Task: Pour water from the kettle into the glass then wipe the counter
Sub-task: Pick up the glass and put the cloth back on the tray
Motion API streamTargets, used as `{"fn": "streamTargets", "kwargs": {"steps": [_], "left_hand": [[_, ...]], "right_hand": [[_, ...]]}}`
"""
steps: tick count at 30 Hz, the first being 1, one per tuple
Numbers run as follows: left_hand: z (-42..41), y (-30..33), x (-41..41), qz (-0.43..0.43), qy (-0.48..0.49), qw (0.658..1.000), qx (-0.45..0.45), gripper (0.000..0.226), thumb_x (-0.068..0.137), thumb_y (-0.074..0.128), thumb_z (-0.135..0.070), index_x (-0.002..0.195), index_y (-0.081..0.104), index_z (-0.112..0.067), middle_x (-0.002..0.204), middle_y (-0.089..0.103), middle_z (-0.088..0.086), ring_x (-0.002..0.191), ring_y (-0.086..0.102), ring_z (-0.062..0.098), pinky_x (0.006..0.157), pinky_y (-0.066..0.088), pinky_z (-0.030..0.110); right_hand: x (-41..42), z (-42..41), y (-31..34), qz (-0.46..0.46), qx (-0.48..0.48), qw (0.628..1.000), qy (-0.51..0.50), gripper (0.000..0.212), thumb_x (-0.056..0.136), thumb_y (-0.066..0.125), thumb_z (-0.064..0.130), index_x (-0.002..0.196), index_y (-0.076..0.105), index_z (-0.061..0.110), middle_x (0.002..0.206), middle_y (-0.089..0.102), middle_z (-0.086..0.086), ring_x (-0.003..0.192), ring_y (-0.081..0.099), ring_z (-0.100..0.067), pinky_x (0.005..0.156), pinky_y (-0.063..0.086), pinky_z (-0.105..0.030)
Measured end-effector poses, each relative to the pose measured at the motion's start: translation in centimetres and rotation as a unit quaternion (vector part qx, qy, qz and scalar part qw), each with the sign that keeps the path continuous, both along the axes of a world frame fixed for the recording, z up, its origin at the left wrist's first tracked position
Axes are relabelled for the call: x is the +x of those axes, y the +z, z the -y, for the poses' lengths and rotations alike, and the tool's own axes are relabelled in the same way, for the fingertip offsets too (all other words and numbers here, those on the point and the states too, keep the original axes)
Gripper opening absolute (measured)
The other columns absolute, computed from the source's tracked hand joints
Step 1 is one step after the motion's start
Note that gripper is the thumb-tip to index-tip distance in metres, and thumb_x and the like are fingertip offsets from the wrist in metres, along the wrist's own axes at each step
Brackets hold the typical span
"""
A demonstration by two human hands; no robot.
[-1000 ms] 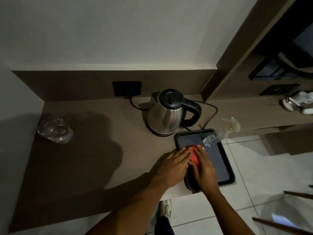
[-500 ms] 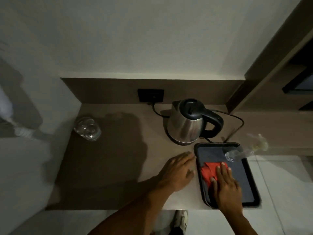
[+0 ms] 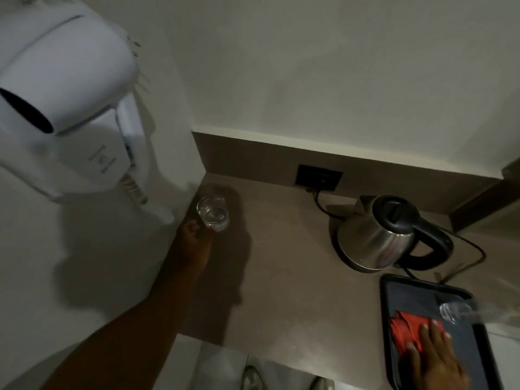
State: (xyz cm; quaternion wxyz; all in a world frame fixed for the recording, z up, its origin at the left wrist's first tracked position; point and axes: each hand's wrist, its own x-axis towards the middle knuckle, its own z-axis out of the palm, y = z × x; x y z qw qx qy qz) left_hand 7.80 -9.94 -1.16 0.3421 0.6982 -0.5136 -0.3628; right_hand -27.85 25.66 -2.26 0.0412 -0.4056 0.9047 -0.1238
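A: Nearest to us, our right hand lies flat and open on the red cloth in the dark tray; it was there half a second ago too, pressing and gripping nothing.

B: And the left hand? Half a second ago it rested by the tray; now it has reached across to the far corner, fingers loosely curled just at the glass; whether they have closed on it we cannot tell.

A: So we judge the glass is about to be fetched; water already shows in it, though how much is unclear; the wiping has not begun.

B: Room, then: the desk between glass and kettle is bare and wide; the glass stands tight against the left wall, under the hair dryer.

A: The kettle stands near the tray on its base, cord running to the socket; a spray bottle lies over the tray's far edge, which overhangs the desk front.
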Motion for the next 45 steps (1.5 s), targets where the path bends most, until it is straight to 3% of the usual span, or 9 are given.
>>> {"fn": "streamTargets", "kwargs": {"steps": [4, 7, 10, 15, 17, 27, 33, 38, 45], "left_hand": [[1.7, 1.0, -0.9, -0.05, -0.008, 0.999, -0.014, 0.081, 0.069, 0.086, -0.026, 0.135, 0.042, -0.012, 0.133, 0.057, 0.01, 0.12, 0.056, 0.026, 0.101, 0.046, 0.041], [2.7, 1.3, -1.4, -0.007, -0.06, 0.996, -0.065, 0.085, 0.059, 0.092, -0.029, 0.131, 0.05, -0.012, 0.13, 0.061, 0.007, 0.117, 0.057, 0.018, 0.099, 0.044, 0.031], [3.4, 1.1, -1.6, -0.031, -0.101, 0.99, -0.094, 0.075, 0.057, 0.093, -0.015, 0.123, 0.056, -0.009, 0.124, 0.063, 0.002, 0.114, 0.06, 0.018, 0.098, 0.046, 0.026], [3.6, 1.0, -1.9, -0.036, -0.06, 0.993, -0.091, 0.072, 0.057, 0.091, -0.017, 0.121, 0.058, -0.021, 0.108, 0.061, -0.01, 0.099, 0.058, 0.008, 0.071, 0.035, -0.007], [3.5, 1.2, -1.9, -0.025, -0.06, 0.995, -0.082, 0.073, 0.057, 0.092, -0.022, 0.122, 0.058, -0.023, 0.11, 0.06, -0.01, 0.1, 0.056, 0.006, 0.075, 0.037, 0.0], [-0.2, 1.8, -4.4, -0.116, -0.089, 0.988, -0.044, 0.072, 0.06, 0.084, 0.011, 0.125, 0.053, 0.007, 0.121, 0.063, 0.026, 0.111, 0.062, 0.037, 0.098, 0.05, 0.048], [-3.9, 1.0, -6.6, -0.133, -0.106, 0.985, -0.029, 0.067, 0.054, 0.085, 0.014, 0.115, 0.058, 0.005, 0.11, 0.067, 0.021, 0.099, 0.066, 0.03, 0.08, 0.052, 0.031], [-6.0, 0.6, -7.4, -0.121, -0.163, 0.979, -0.002, 0.064, 0.053, 0.088, 0.009, 0.109, 0.061, -0.007, 0.101, 0.07, 0.007, 0.089, 0.068, 0.018, 0.069, 0.053, 0.017], [-8.3, 0.3, -8.0, -0.099, -0.226, 0.969, -0.013, 0.066, 0.055, 0.092, -0.006, 0.114, 0.062, -0.012, 0.106, 0.071, 0.006, 0.096, 0.069, 0.018, 0.078, 0.058, 0.032]], "right_hand": [[0.2, 0.5, 1.1, 0.035, -0.019, 0.999, 0.023, 0.087, 0.097, 0.013, 0.057, 0.117, 0.062, -0.012, 0.125, 0.051, -0.039, 0.136, 0.039, -0.044, 0.115, 0.008, -0.016], [0.5, 0.9, 1.5, 0.01, -0.026, 0.998, 0.053, 0.066, 0.095, 0.009, 0.061, 0.121, 0.044, 0.012, 0.121, 0.052, -0.044, 0.148, 0.009, -0.028, 0.118, 0.015, -0.035], [0.8, 1.1, 1.3, 0.021, -0.038, 0.999, 0.026, 0.088, 0.092, 0.013, 0.067, 0.124, 0.058, -0.002, 0.124, 0.051, -0.043, 0.132, 0.032, -0.056, 0.113, 0.029, -0.046], [1.0, 1.3, 2.0, 0.015, 0.01, 1.0, -0.022, 0.064, 0.078, 0.047, 0.036, 0.112, 0.064, -0.015, 0.124, 0.055, -0.037, 0.112, 0.052, -0.06, 0.079, 0.05, -0.063], [0.7, 1.2, 2.1, 0.004, 0.015, 0.999, -0.028, 0.049, 0.081, 0.067, 0.021, 0.114, 0.063, -0.014, 0.13, 0.051, -0.034, 0.116, 0.05, -0.059, 0.083, 0.049, -0.063], [0.5, 0.9, 2.0, 0.043, 0.015, 0.998, -0.034, 0.066, 0.076, 0.048, 0.036, 0.118, 0.061, -0.013, 0.133, 0.05, -0.035, 0.123, 0.045, -0.057, 0.093, 0.044, -0.064], [-0.3, 0.5, 1.9, 0.085, 0.043, 0.994, -0.054, 0.055, 0.082, 0.072, 0.006, 0.133, 0.053, -0.002, 0.15, 0.037, -0.023, 0.141, 0.031, -0.041, 0.106, 0.033, -0.054], [-0.8, 0.2, 1.2, 0.087, 0.058, 0.993, -0.052, 0.055, 0.084, 0.072, 0.012, 0.134, 0.053, 0.0, 0.15, 0.037, -0.02, 0.141, 0.032, -0.04, 0.106, 0.035, -0.057], [-1.0, -0.4, 0.1, 0.056, 0.041, 0.997, -0.033, 0.077, 0.078, 0.034, 0.05, 0.126, 0.059, -0.005, 0.14, 0.048, -0.027, 0.129, 0.043, -0.051, 0.095, 0.043, -0.064]]}}
